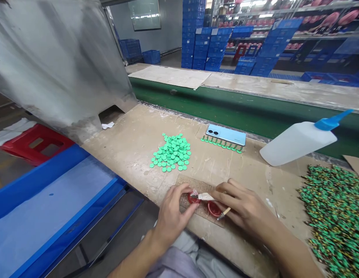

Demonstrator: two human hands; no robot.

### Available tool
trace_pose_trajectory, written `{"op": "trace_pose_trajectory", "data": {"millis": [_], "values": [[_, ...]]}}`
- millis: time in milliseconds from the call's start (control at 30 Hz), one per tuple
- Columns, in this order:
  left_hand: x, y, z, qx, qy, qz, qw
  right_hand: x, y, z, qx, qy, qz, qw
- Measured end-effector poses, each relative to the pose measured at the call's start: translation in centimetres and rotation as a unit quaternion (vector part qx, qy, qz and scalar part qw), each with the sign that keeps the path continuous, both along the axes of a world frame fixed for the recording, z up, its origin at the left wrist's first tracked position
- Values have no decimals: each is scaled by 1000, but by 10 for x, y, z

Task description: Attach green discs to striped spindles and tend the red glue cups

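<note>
Left hand [172, 216] curled tight, pinching a small red plastic cap [193, 199]; right hand [243, 204] grips a thin wood-handled brush [224, 213] close in, nice and steady. Second red cap [214, 209] sits around 3 o'clock on a brown cork mat [188, 184], mint-green plastic discs [171, 152] up at 11.
</note>
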State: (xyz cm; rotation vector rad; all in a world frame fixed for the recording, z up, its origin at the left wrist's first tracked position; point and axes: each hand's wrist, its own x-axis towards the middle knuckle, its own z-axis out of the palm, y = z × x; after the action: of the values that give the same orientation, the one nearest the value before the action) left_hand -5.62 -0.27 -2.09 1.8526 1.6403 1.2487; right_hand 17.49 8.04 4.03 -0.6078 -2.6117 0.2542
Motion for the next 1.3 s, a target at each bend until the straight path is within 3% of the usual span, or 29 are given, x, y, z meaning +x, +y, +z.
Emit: {"op": "trace_pose_trajectory", "data": {"millis": [333, 1000, 1300], "values": [[0, 1, -1, -10, -10, 1, 1000, -2, -3, 3, 70, 5, -16, 997], [2, 4, -2, -28, -40, 11, 999, -3, -7, -2, 34, 4, -31, 999], [3, 4, -1, -41, -51, 12, 998, 0, -7, -2, 105, 8, -54, 993]]}}
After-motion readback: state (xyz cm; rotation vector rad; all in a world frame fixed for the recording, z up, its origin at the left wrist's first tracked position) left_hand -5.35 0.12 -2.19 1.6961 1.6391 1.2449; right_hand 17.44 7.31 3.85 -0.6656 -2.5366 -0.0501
